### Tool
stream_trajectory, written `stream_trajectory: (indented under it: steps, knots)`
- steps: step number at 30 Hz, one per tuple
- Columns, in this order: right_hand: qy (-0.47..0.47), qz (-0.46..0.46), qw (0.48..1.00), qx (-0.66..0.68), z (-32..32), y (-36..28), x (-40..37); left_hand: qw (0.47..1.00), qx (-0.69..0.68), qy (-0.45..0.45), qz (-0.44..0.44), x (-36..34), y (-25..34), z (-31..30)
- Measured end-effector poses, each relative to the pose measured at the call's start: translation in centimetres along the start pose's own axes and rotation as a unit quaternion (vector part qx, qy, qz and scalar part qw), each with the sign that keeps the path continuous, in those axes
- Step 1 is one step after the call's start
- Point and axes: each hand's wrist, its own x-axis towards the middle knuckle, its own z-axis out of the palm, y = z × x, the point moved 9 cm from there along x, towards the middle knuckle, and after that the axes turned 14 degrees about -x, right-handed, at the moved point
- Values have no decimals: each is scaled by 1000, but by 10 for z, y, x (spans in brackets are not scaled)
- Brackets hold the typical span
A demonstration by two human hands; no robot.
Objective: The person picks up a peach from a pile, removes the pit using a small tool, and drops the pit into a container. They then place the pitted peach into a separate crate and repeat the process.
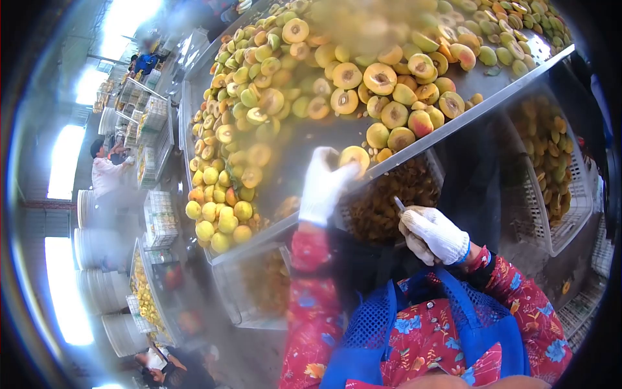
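Observation:
My left hand [322, 185], in a white glove, pinches a yellow peach half [354, 159] at the near edge of the metal table [453, 123]. Lower and to the right, my gloved right hand [435, 235] is closed around a small metal-tipped tool [400, 203], its handle hidden in the fingers. Halved peaches [380, 78], some showing a brown hollow or pit, are heaped on the table beyond my left hand. Whole yellow peaches [223, 220] lie at its left corner. A crate of brown pits or pieces [389, 201] stands beneath the table edge, between my hands.
A white crate of fruit pieces [551, 168] stands at the right, another bin [249, 292] below the table's left corner. Further left are stacked white tubs [97, 249], crates [159, 217] and a person in a light top [107, 172]. The lens is partly smeared.

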Motion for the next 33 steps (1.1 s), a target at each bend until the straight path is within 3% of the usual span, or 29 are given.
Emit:
stream_trajectory:
  steps: [1,2,5,6,9,13,16,20,22,23,26,29,33]
  knots:
    - [15,-23,999,-43,2,-11,0,989,-138,-4,-54,-15,-13,1]
    - [30,-18,994,-104,2,-16,2,969,-246,-4,-29,-31,-8,10]
    - [118,-158,923,-331,10,-49,1,929,-347,-43,-119,-71,-15,25]
    - [148,-200,882,-400,15,-58,-4,924,-369,-43,-93,-76,-15,33]
    - [156,-186,852,-464,22,-54,-7,860,-496,-45,-112,-92,-34,53]
    - [166,-172,838,-490,27,-44,-12,913,-403,-25,-50,-102,-33,58]
    - [170,-185,827,-503,31,-40,-13,971,-228,18,65,-110,-28,48]
    - [144,-184,869,-435,33,-20,-5,982,-94,101,130,-126,-18,47]
    - [33,-9,960,-279,34,-14,-6,979,-107,128,118,-131,-19,48]
    - [-24,80,978,-192,40,-7,-10,980,-101,123,117,-130,-20,49]
    - [18,-33,947,-320,32,-14,-5,983,-73,112,126,-128,-26,53]
    - [125,-137,861,-473,22,-18,-6,983,-39,102,147,-123,-31,54]
    - [106,-113,848,-506,26,-16,-8,985,-49,104,129,-126,-34,55]
